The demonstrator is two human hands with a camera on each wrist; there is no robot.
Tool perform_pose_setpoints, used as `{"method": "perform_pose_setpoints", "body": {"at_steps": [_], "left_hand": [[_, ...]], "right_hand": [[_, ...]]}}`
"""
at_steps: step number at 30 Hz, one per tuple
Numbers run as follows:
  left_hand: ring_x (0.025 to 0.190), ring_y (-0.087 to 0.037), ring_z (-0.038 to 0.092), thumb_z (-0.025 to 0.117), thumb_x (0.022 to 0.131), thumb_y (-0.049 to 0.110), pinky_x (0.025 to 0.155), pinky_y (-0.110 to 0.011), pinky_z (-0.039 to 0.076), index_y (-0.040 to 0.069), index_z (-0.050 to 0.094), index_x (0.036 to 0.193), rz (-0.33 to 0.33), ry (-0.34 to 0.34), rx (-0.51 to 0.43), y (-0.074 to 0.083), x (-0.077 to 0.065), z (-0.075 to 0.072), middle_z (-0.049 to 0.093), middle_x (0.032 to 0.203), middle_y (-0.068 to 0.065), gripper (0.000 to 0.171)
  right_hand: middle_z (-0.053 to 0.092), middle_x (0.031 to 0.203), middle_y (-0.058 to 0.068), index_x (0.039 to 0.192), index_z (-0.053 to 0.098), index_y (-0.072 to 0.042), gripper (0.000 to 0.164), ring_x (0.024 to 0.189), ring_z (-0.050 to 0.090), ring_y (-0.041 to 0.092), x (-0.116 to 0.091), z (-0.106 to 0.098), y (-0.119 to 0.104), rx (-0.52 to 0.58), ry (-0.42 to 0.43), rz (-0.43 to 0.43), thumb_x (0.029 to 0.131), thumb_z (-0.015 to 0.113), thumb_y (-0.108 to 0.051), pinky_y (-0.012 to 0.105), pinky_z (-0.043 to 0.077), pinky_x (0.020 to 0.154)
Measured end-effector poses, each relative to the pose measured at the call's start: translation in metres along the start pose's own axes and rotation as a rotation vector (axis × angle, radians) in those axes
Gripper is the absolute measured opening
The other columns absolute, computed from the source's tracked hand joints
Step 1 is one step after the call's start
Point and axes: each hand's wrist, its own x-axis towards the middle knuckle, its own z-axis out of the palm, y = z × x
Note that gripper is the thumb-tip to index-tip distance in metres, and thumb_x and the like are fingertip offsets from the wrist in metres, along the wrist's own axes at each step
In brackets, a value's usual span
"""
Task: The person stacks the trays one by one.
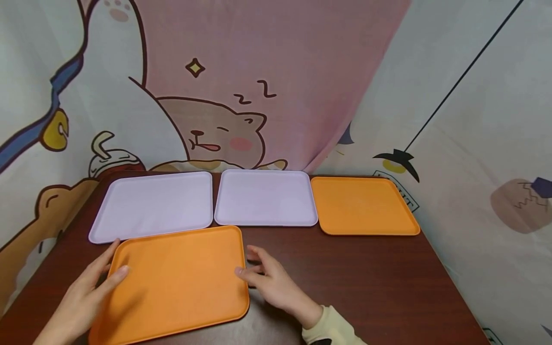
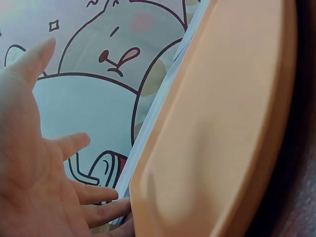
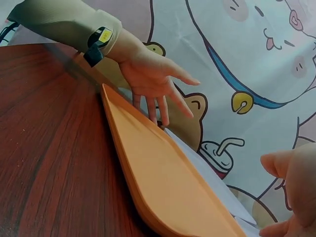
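A large orange tray lies at the near left of the table, its far edge by a white tray. At its left rim is my left hand, fingers spread and thumb over the rim. In the left wrist view, that hand's lower fingertips meet or nearly meet the tray's side. My right hand is by the right rim, fingers loosely extended and thumb tip at the edge; whether it touches is unclear. Only part of this hand shows in the right wrist view.
Along the table's back edge, a second white tray lies between the first white one and another orange tray. Dark wooden tabletop extends at the near right. A cartoon-printed cloth hangs behind the table.
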Motion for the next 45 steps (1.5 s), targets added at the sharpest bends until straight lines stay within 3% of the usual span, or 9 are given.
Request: {"method": "perform_pose_setpoints", "body": {"at_steps": [6,9,17,25,30,34,36,41,45], "left_hand": [[0.135,-0.062,0.039,0.043,0.113,0.052,0.085,-0.062,0.057,0.023,-0.001,0.170,-0.050,-0.028,-0.041,0.000,-0.002,-0.004,0.017,0.163,-0.042,0.078],[0.135,-0.060,0.039,0.040,0.114,0.049,0.084,-0.040,0.057,0.018,-0.001,0.170,-0.056,-0.029,-0.094,-0.003,0.000,-0.005,0.023,0.160,-0.044,0.076],[0.146,-0.058,0.015,0.026,0.116,0.047,0.100,-0.080,0.036,0.008,-0.012,0.167,-0.135,-0.107,-0.451,-0.009,0.007,-0.011,-0.006,0.170,-0.033,0.074],[0.147,-0.054,0.025,0.031,0.115,0.052,0.093,-0.049,0.054,0.001,-0.012,0.166,-0.227,-0.134,-0.425,-0.005,0.011,-0.017,0.008,0.169,-0.035,0.084],[0.151,-0.053,0.022,0.041,0.111,0.058,0.097,-0.052,0.055,0.002,-0.014,0.165,-0.313,-0.157,-0.450,-0.004,0.011,-0.020,0.004,0.170,-0.034,0.096],[0.134,-0.027,0.054,0.051,0.109,0.055,0.094,-0.044,0.058,-0.002,-0.005,0.166,-0.344,-0.145,-0.427,-0.007,0.012,-0.018,0.013,0.168,-0.035,0.098],[0.130,-0.024,0.056,0.054,0.109,0.050,0.092,-0.043,0.060,-0.006,0.001,0.166,-0.346,-0.139,-0.408,-0.007,0.011,-0.015,0.017,0.167,-0.037,0.096],[0.147,-0.050,0.032,0.057,0.111,0.038,0.093,-0.045,0.060,-0.010,0.009,0.164,-0.339,-0.141,-0.399,-0.007,0.010,-0.011,0.017,0.165,-0.040,0.086],[0.142,-0.045,0.043,0.062,0.109,0.035,0.093,-0.044,0.060,-0.012,0.016,0.163,-0.309,-0.150,-0.383,-0.008,0.011,-0.010,0.020,0.164,-0.039,0.085]], "right_hand": [[0.050,0.147,0.029,0.156,0.038,0.007,0.072,0.114,0.066,0.030,0.001,0.003,-0.002,0.098,0.022,0.055,0.102,0.072,-0.027,0.046,0.062,0.088],[0.051,0.146,0.028,0.157,0.037,0.007,0.072,0.114,0.065,0.032,0.003,0.003,-0.003,0.147,0.018,0.092,0.102,0.073,-0.025,0.049,0.062,0.089],[0.061,0.132,0.024,0.154,0.033,0.012,0.072,0.117,0.065,0.036,0.008,0.000,-0.003,0.286,0.027,0.156,0.101,0.071,-0.019,0.051,0.061,0.090],[0.062,0.122,0.025,0.148,0.036,0.018,0.069,0.106,0.066,0.038,0.012,-0.003,-0.001,0.388,0.055,0.201,0.100,0.070,-0.019,0.048,0.062,0.086],[0.060,0.126,0.027,0.147,0.038,0.019,0.067,0.106,0.069,0.036,0.013,-0.006,-0.001,0.413,0.051,0.211,0.101,0.069,-0.018,0.046,0.062,0.084],[0.062,0.124,0.024,0.144,0.043,0.018,0.061,0.103,0.067,0.033,0.011,-0.009,0.000,0.394,0.059,0.204,0.100,0.069,-0.015,0.044,0.062,0.083],[0.064,0.122,0.023,0.143,0.045,0.019,0.058,0.102,0.067,0.030,0.011,-0.010,0.001,0.375,0.065,0.194,0.100,0.069,-0.013,0.043,0.062,0.082],[0.068,0.121,0.020,0.142,0.047,0.019,0.055,0.101,0.067,0.025,0.009,-0.016,0.002,0.340,0.071,0.180,0.100,0.069,-0.009,0.040,0.062,0.078],[0.067,0.124,0.020,0.143,0.049,0.017,0.054,0.102,0.067,0.023,0.008,-0.023,0.000,0.318,0.056,0.176,0.100,0.069,-0.008,0.039,0.062,0.077]]}}
